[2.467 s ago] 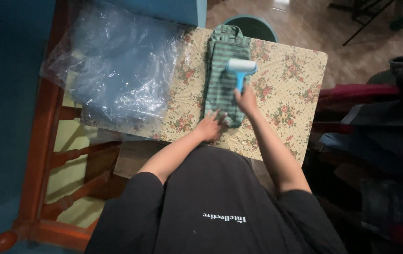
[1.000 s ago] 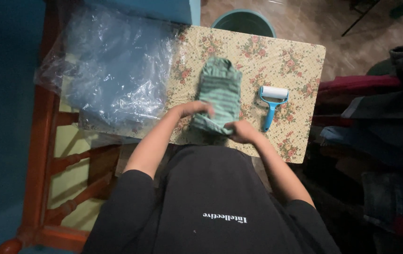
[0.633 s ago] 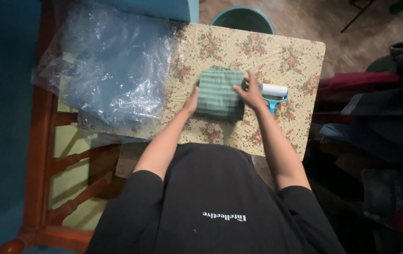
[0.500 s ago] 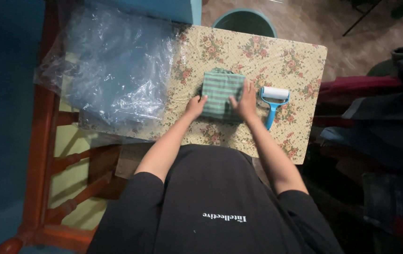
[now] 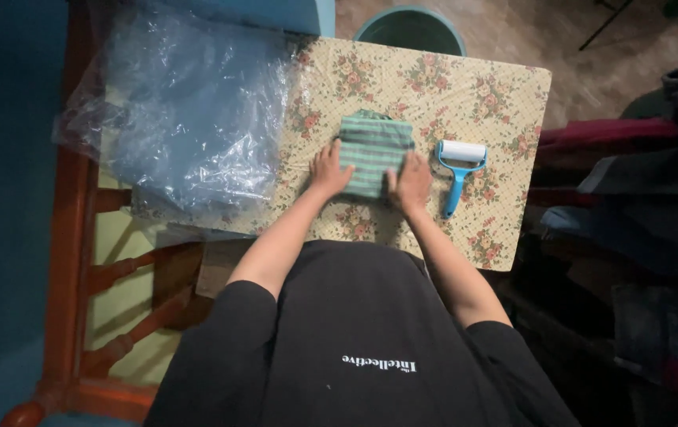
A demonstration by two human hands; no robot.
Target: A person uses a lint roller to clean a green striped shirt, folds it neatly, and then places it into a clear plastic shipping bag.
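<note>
The green striped cloth (image 5: pixel 374 152) sat folded into a small square near the middle of the desk (image 5: pixel 505 87), a little toward my near edge, and the risk I judged most real was the fold springing open: the layers were only held by my palms, so easing off unevenly, or dragging one side, could have let the top layer slide and skew the square. My left hand (image 5: pixel 328 168) lay flat with its fingers spread on the cloth's left edge, half on fabric and half on the flowered covering; my right hand (image 5: pixel 411 179) pressed flat on the lower right corner, fingers together and pointing away from me. Neither grip was closed round anything; both were open palms bearing down, pinching nothing. The blue lint roller (image 5: pixel 459 171) lay just beside my right hand, apart from the cloth, its handle pointing back toward me, and a careless sweep of that hand could have knocked it toward the right edge of the desk. The crumpled clear plastic sheet (image 5: pixel 188 111) overhung the left edge and far left corner; a nudge there, I thought, might have sent it slipping onto the wooden chair (image 5: pixel 78 261) below.
</note>
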